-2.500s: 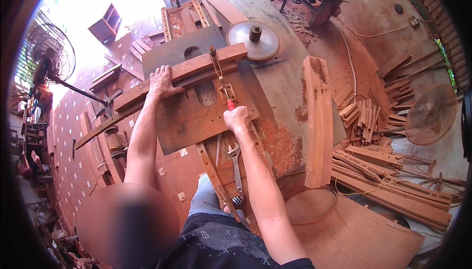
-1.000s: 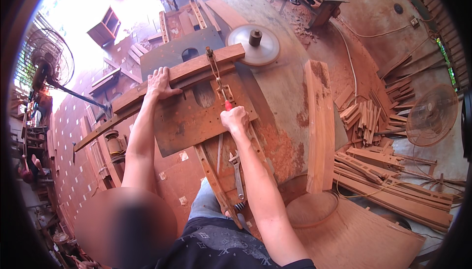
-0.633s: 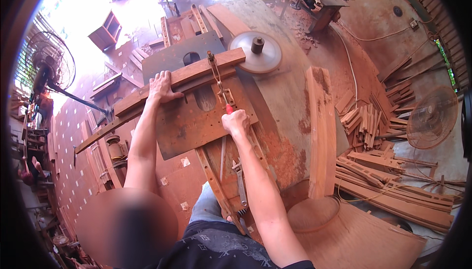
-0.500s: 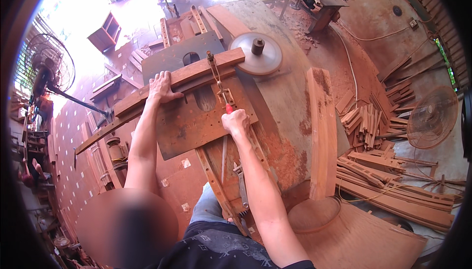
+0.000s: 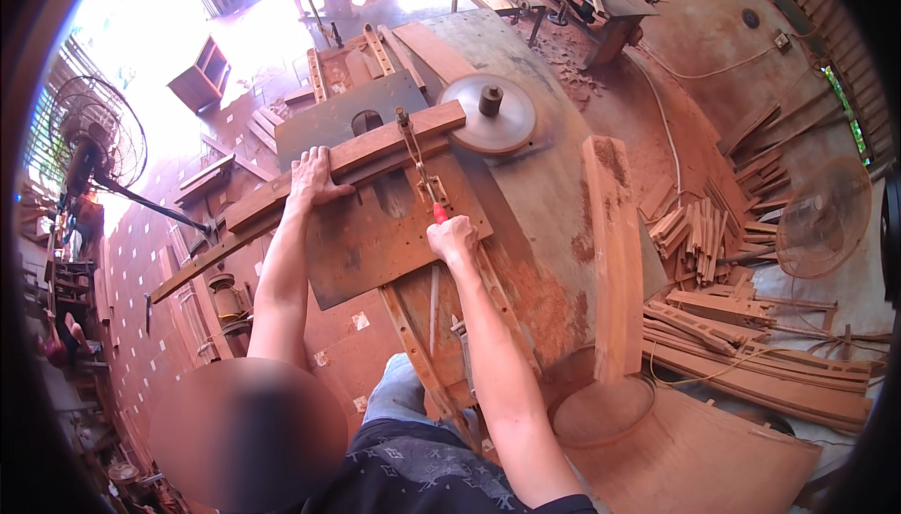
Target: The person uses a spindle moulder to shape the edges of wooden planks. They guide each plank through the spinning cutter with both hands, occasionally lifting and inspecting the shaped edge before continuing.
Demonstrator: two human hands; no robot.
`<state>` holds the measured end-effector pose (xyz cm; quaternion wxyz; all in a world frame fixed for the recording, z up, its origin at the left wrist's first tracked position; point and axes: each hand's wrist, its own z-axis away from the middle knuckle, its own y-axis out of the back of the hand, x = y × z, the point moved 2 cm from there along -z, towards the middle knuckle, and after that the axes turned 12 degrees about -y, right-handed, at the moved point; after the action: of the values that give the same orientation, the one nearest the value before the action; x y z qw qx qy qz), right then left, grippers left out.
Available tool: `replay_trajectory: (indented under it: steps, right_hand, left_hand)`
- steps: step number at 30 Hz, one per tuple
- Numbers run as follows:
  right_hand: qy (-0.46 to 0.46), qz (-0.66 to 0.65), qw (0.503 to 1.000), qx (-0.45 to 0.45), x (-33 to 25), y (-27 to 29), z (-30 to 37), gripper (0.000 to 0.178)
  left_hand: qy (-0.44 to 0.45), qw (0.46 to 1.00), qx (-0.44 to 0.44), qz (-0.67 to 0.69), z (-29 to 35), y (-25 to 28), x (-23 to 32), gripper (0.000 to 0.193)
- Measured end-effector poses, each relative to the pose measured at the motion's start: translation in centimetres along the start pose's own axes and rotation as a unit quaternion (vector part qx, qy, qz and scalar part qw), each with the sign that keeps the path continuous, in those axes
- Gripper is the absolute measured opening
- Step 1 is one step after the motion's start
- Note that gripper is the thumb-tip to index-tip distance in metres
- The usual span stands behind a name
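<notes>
Timber (image 5: 375, 146) lies across the dark plate (image 5: 361, 256), its right end beside the blurred, seemingly spinning blade (image 5: 479, 136); contact is unclear. The left hand (image 5: 314, 179) spreads over it, thumb apart; the right hand (image 5: 452, 239) curls around the red handle (image 5: 439, 213) of the clamp (image 5: 413, 151). Slack clamping could let the timber twist and kick back.

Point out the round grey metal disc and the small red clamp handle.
Round grey metal disc (image 5: 488, 133): head view, on its flat upper face.
Small red clamp handle (image 5: 439, 213): head view, on its exposed end.
</notes>
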<state>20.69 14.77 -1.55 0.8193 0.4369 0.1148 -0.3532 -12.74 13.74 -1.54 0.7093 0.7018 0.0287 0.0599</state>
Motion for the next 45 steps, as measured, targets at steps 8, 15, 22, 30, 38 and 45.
replay_trajectory:
  steps: [8,15,22,30,38,45]
  right_hand:
    - [0.003,0.012,1.000,0.015,7.7,1.2,3.0,0.033]
    - [0.228,-0.125,0.944,0.202,13.8,3.1,7.7,0.043]
    - [0.257,-0.098,0.949,0.155,14.7,7.8,14.1,0.019]
    - [0.237,-0.103,0.955,0.143,15.6,8.4,14.5,0.022]
    - [0.221,-0.119,0.958,0.140,15.2,8.2,14.7,0.026]
    - [0.212,-0.117,0.963,0.120,15.1,8.2,14.6,0.026]
  left_hand:
    - [-0.012,1.000,0.011,0.010,6.2,-0.2,5.4,0.101]
    - [-0.022,1.000,-0.005,0.018,11.7,-0.3,9.3,0.101]
    - [-0.162,0.978,0.041,0.124,12.1,-0.5,11.7,0.066]
    - [-0.213,0.969,-0.008,0.122,13.7,2.2,9.5,0.057]
    - [-0.102,0.981,-0.163,0.028,16.9,5.1,-2.9,0.063]
    - [0.070,0.996,0.051,-0.011,20.4,12.2,-14.3,0.052]
